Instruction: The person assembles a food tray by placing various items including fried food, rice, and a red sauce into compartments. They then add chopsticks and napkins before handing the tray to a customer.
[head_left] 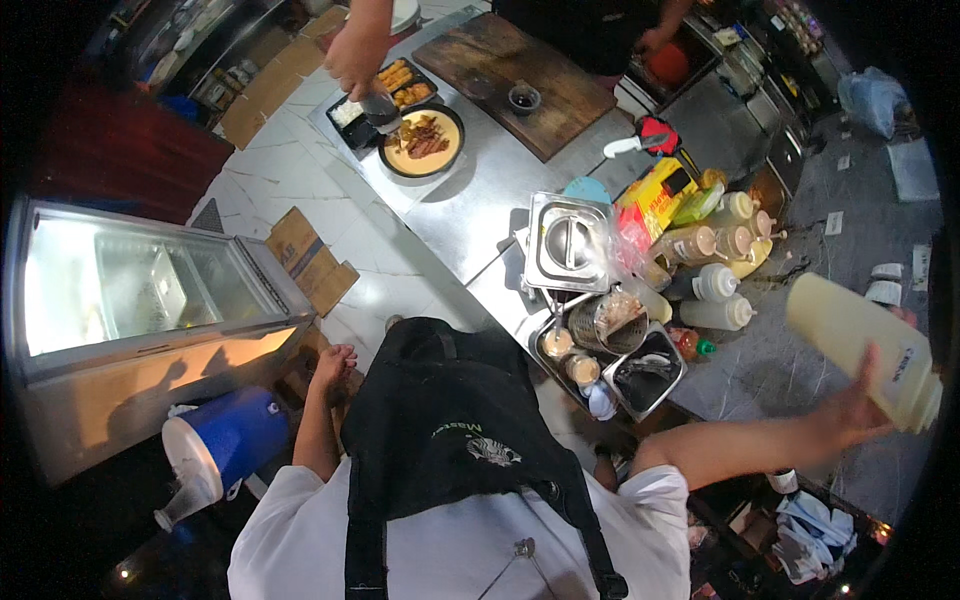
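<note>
On the right, my right hand (862, 395) is wrapped round a large pale yellow squeeze bottle (845, 335). The bottle is held tilted over the grey counter (770, 370), its narrower cap end toward the lower right. My left hand (338, 362) hangs low beside my black apron (440, 400), its fingers loosely bent and apart, with nothing seen in it. Several more squeeze bottles (715, 283) stand and lean in a group on the counter, left of the held one. Next to them are a lidded steel container (570, 240) and a steel pan with utensils (648, 372).
Across the steel table (455, 225), another person's hand (352, 62) holds a small dark cup (379, 110) above a bowl of food (422, 140) and a compartment tray (410, 80). A cutting board (500, 75) lies there. At left are a lit glass-topped freezer (150, 280) and a blue cooler (235, 435).
</note>
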